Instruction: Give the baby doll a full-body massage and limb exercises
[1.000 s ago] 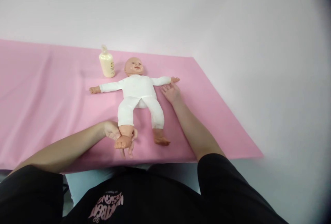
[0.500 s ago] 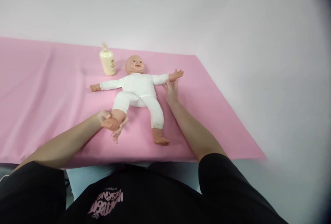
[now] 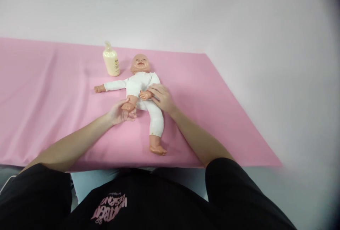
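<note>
A baby doll (image 3: pixel 142 79) in a white body suit lies on its back, head away from me. My left hand (image 3: pixel 120 112) is wrapped round the doll's lower leg and foot on the left, which is bent up towards its belly. My right hand (image 3: pixel 163 98) holds the doll's arm on the right, folded across the body so that the doll's hand (image 3: pixel 146 95) rests near the raised knee. The other arm lies stretched out to the left. The other leg points towards me, its bare foot (image 3: pixel 158 149) on the cloth.
A pump bottle (image 3: pixel 111 61) of pale yellow liquid stands left of the doll's head. A pink cloth (image 3: pixel 212 116) covers the table, with its front edge close to my body. A plain pale wall (image 3: pixel 170 10) rises behind.
My left hand has pushed the doll's leg up towards its belly. My right hand has brought the doll's outstretched arm inwards across its body. The straight leg has shifted slightly left.
</note>
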The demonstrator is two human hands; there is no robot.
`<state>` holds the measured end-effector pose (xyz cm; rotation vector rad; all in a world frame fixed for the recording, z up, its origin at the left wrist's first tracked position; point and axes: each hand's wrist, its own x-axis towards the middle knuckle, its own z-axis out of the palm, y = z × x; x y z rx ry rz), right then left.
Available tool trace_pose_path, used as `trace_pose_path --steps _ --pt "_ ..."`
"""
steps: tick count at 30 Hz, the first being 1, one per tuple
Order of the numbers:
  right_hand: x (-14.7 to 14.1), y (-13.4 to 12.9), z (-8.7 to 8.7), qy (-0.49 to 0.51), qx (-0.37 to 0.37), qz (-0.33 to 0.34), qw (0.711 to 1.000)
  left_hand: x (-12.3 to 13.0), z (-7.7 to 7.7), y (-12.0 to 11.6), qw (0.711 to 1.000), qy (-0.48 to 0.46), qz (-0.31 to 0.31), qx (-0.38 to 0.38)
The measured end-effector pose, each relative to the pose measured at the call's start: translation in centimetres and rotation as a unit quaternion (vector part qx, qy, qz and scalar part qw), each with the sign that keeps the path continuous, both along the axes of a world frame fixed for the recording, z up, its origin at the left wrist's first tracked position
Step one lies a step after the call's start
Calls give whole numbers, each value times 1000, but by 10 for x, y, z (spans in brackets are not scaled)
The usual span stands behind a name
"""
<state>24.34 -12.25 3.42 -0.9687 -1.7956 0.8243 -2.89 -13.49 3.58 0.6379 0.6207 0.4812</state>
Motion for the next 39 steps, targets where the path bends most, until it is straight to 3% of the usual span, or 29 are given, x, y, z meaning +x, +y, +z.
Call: trace_pose_path --steps 3,6,8,10,12,13,15,19,22,24,28,31,33,36,39 --pt "0 -2 -2 8 6 -10 1000 -2 -1 -2 999 -12 -44 20" --pt "4 3 -8 81 20 -90 992 -10 -4 -5 979 -57 -187 61" --pt "12 13 -13 148 28 -157 976 -14 -4 -7 940 -75 -322 88" --pt "25 28 -19 211 48 -211 953 -16 -3 -10 883 -89 -448 107" --pt "42 44 -28 254 96 -246 930 -16 -2 -12 848 -90 -507 126" --pt "51 52 -33 271 118 -255 921 -15 -2 -13 844 -83 -511 140" --pt "67 63 -44 296 107 -276 908 -15 -2 -13 853 -36 -491 174" --pt "87 72 -67 340 -21 -305 889 -17 -3 -14 854 45 -473 211" --pt "91 76 -72 323 -16 -315 892 -18 -3 -15 854 -4 -493 168" --pt "89 76 -67 297 30 -318 900 -18 -4 -16 874 -76 -465 120" --pt "67 65 -47 214 186 -295 912 -12 -4 -16 936 -162 -291 116" --pt "39 44 -34 111 258 -259 924 -3 4 -18 981 -116 -112 103" --pt "24 30 -28 1 310 -216 926 3 10 -21 994 -90 -8 67" --pt "13 15 -22 -155 372 -140 905 11 16 -26 995 -74 62 15" --pt "13 10 -19 -233 391 -106 884 15 13 -27 995 -71 69 -9"
